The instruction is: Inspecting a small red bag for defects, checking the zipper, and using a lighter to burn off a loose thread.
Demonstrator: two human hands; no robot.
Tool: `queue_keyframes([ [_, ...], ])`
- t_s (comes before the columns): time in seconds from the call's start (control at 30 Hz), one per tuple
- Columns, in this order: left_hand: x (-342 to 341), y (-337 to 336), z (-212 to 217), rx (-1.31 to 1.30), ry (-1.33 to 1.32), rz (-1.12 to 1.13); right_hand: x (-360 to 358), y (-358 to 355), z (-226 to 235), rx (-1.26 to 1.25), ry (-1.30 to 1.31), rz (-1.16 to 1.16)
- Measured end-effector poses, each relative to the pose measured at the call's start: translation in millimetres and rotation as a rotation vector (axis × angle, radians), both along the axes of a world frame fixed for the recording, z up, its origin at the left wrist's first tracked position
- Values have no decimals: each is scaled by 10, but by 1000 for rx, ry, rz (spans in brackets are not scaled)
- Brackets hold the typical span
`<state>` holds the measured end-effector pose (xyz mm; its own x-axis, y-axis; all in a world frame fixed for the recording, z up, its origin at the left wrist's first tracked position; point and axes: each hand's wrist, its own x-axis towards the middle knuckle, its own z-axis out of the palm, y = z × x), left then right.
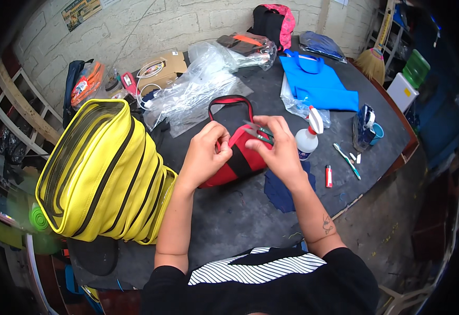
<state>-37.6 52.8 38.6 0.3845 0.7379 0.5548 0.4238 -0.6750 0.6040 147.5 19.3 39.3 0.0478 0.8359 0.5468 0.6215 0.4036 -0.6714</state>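
A red bag [250, 159] with a black band and a red-and-black loop handle [230, 98] lies on the dark table in front of me. My left hand [207, 152] pinches the bag's near-left edge between thumb and fingers; whether a thread is in the pinch is too small to tell. Held in my right hand [279, 149] is a pair of small snips [261, 133] with green handles, their blades pointing left over the bag's upper edge. A dark blue cloth [287, 191] lies below my right hand.
Yellow zippered bags [108, 173] stand nested at the left. Crumpled clear plastic [198, 89] and a cardboard box [162, 71] lie behind. To the right are a spray bottle [308, 137], a blue tote bag [319, 81], a red lighter [328, 177], a toothbrush [347, 161] and a tape dispenser [365, 126].
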Motion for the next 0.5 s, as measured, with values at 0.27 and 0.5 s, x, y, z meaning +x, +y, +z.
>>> queue_keyframes([
  [0.27,0,27,-223,-599,-575,-49,27,106,-195,7,-39,119],
  [0.5,179,-26,-361,-1084,-1112,-406,18,73,-202,148,-4,16],
])
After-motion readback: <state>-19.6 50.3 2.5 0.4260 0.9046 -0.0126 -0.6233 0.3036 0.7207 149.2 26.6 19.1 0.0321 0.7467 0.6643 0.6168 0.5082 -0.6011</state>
